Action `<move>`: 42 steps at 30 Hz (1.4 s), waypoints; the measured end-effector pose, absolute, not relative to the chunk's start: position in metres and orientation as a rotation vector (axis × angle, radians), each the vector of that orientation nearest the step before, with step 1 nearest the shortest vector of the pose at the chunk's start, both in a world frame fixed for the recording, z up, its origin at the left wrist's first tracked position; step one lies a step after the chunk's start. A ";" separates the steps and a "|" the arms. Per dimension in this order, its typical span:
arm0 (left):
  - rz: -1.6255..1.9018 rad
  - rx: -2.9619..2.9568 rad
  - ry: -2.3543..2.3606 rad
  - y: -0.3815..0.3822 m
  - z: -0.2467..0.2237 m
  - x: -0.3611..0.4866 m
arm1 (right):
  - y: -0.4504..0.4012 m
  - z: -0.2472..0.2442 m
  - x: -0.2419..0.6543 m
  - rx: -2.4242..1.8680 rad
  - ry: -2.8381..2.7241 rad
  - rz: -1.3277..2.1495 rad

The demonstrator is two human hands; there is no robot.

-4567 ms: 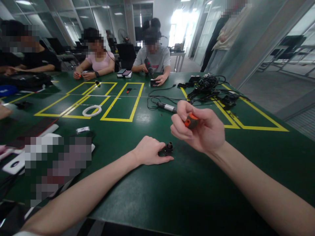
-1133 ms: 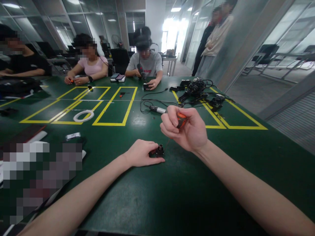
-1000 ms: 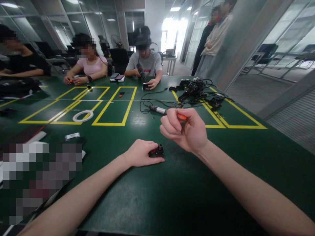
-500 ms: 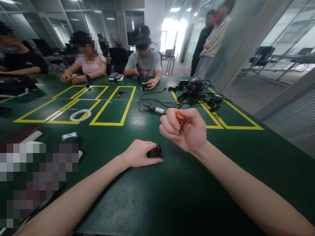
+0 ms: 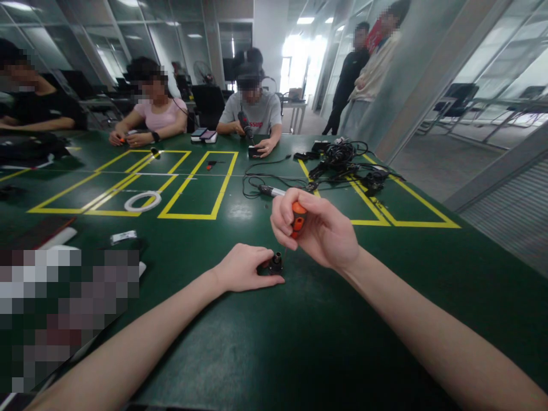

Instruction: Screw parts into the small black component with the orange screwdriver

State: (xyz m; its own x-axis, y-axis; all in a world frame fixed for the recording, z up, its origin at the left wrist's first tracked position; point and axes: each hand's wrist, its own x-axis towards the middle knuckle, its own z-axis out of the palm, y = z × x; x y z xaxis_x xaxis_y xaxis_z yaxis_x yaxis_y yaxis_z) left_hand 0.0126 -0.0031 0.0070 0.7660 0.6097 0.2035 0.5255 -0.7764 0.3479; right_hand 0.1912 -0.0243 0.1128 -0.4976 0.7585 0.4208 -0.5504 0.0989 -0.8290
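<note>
My left hand [image 5: 245, 268] rests on the green table, its thumb and fingers closed round a small black part with a round metal-rimmed socket [image 5: 277, 262] on top. The socket points upward. Above and to the right of it, my right hand [image 5: 317, 228] grips a screwdriver with an orange and black handle [image 5: 298, 218]. Its thin shaft points down beside the black part; whether the tip touches the part I cannot tell.
A corded tool with a silver barrel [image 5: 270, 191] lies beyond my right hand. Tangled black cables [image 5: 340, 157] are heaped at the back right. A white ring [image 5: 142, 201] and a small white packet [image 5: 123, 236] lie left. Across the table a co-worker [image 5: 252, 108] holds a power screwdriver.
My right hand has turned and shifted slightly left, bringing the screwdriver more upright and showing more of its handle. My left hand keeps its hold on the black part.
</note>
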 end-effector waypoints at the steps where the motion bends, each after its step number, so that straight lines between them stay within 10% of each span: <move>1: 0.450 2.693 0.882 -0.003 0.007 0.013 | -0.024 0.114 0.192 -0.232 -1.344 1.612; 42: 0.443 2.680 0.889 -0.004 0.008 0.013 | -0.027 0.112 0.195 -0.274 -1.306 1.646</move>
State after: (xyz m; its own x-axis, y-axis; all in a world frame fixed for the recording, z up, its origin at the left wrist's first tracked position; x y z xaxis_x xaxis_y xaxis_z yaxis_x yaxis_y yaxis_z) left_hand 0.0133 -0.0041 0.0077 0.7635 0.6148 0.1978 0.5281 -0.7706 0.3569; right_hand 0.1951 -0.0274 0.1119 -0.4959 0.7841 0.3732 -0.5414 0.0568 -0.8388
